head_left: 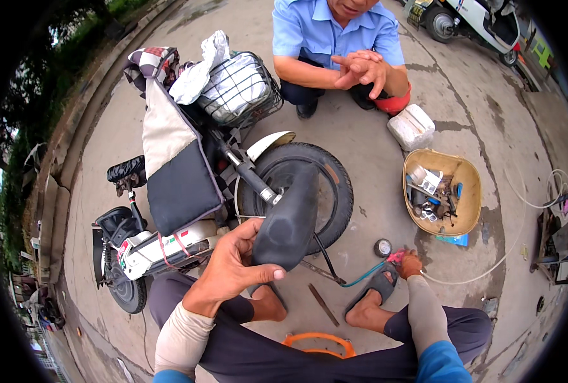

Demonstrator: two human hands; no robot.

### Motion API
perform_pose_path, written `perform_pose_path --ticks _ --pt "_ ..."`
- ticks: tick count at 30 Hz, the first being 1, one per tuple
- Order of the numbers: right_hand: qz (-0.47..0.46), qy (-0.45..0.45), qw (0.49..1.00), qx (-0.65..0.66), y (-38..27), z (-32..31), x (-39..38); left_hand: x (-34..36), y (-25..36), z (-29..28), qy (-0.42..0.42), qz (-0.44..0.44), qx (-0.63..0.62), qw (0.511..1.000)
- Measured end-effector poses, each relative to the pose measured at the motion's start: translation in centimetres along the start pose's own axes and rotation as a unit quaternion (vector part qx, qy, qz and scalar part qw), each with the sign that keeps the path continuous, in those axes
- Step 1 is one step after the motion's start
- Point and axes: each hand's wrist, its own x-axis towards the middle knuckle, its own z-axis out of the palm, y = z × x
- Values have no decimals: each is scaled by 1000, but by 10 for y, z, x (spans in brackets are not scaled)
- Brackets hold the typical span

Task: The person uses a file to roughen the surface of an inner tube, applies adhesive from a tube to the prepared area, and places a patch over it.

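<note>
My left hand (233,268) grips the rounded near end of a smooth black saddle-shaped part (284,230), thumb at the near edge and fingers around its left side. This part overlaps a black-tyred wheel (343,185) of an electric scooter (194,233) that leans over on the left. Down at the ground, my right hand (411,263) closes around a pink hose fitting (396,256). From it a teal hose (364,274) runs left toward a black rod (327,263) by the wheel, and a pale hose (475,277) trails off to the right. A small round black-rimmed object (382,247) sits close by.
Opposite me squats a person in a light blue shirt (335,38), hands together. A tan basin (472,185) of tools and a white block (413,127) stand at right. Between my feet lie a flat metal bar (323,304) and an orange frame (319,336). Another scooter (469,22) is parked behind.
</note>
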Motion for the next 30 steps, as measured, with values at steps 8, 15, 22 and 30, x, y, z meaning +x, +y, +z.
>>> perform_pose_path --ticks 8,15,22,30 --pt "-40 35 997 52 -11 -29 -32 0 1 5 -23 -1 58 998" --pt "-28 46 994 92 -10 -41 -48 -2 -20 10 -36 0 157 987" --pt "-80 79 981 160 -16 -50 -54 -7 -57 16 -49 -54 238 968" --pt "-91 103 973 183 -14 -40 -53 -1 -38 -5 56 -3 102 993"
